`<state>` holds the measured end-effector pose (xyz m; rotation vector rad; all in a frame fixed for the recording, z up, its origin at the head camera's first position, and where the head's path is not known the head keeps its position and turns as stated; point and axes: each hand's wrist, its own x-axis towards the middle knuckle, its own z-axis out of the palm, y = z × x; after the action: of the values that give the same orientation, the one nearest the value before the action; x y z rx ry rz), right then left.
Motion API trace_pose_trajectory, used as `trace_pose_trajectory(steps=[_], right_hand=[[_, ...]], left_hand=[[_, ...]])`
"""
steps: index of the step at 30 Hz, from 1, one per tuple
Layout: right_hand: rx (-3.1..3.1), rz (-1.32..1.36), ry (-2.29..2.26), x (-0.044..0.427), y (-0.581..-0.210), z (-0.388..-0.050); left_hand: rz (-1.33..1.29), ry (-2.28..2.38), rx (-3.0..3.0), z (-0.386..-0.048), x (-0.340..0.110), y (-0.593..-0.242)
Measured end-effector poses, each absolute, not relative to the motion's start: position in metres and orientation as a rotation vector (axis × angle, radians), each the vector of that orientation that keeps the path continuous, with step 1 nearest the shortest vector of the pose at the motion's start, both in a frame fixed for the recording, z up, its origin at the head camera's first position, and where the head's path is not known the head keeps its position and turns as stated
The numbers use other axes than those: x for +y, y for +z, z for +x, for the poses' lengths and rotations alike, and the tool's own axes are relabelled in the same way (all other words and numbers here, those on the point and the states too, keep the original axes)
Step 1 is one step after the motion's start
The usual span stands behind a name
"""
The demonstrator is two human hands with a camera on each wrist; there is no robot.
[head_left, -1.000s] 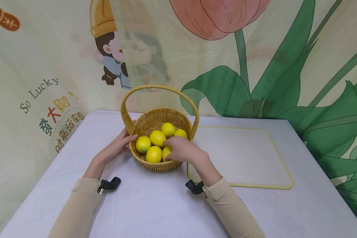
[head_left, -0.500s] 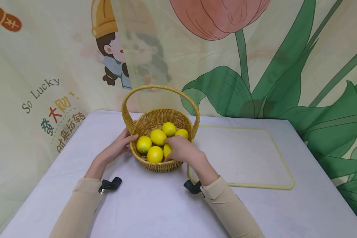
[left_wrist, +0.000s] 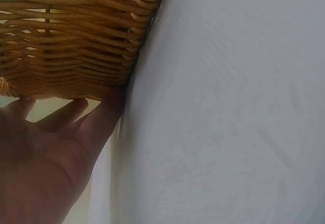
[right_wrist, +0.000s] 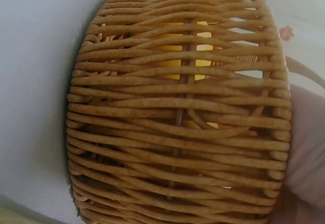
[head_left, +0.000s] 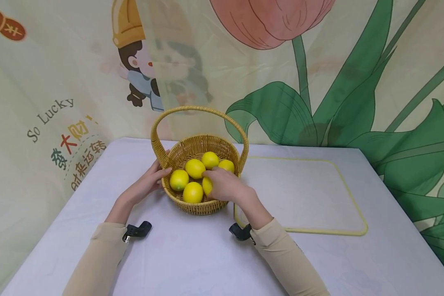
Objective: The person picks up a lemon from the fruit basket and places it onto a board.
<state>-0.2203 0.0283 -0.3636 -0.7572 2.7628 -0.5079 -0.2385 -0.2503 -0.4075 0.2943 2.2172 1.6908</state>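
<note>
Basket: a round wicker basket [head_left: 200,209] is standing upright on a white tablecloth [head_left: 177,263], left of the middle of the head view, its tall handle [head_left: 197,108] arching over the opening
Lemons: six yellow fruits that look like lemons [head_left: 193,193] are showing inside the basket, five lying uncovered on its woven floor, mostly toward the near side, and one sitting partly hidden by a hand
Right hand: the right hand [head_left: 227,184] is reaching over the basket's near right rim with bent fingers, its thumb and fingers closing around the partly hidden lemon [head_left: 207,186]; its far fingertips are staying out of sight behind the fruit and the hand itself
Left hand: the left hand [head_left: 146,185] is steadying the basket's left side, its fingers lying fairly straight and spread against the outer wall, its thumb reaching the rim just beside the foot of the handle; it is holding no lemon
Wicker close up: both wrist views are showing the woven wall, with bits of yellow peeking through the gaps
Board: a pale rectangular board [head_left: 303,193] with a yellow edge is lying flat on the cloth, just right of the basket
Sleeves: beige sleeves [head_left: 96,259] are covering both forearms, and a black device [head_left: 139,229] is sitting at each wrist
Backdrop: a printed cloth [head_left: 266,65] is hanging behind the table, displaying a pink tulip, green leaves and a cartoon figure
</note>
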Motion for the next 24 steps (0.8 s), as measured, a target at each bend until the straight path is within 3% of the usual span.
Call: trace_pose_trajectory(steps=[24], right_hand=[[2.851, -0.935, -0.554, 0.047, -0.346, -0.209]], left_hand=[[0.284, 1.673, 2.225, -0.238, -0.250, -0.405]])
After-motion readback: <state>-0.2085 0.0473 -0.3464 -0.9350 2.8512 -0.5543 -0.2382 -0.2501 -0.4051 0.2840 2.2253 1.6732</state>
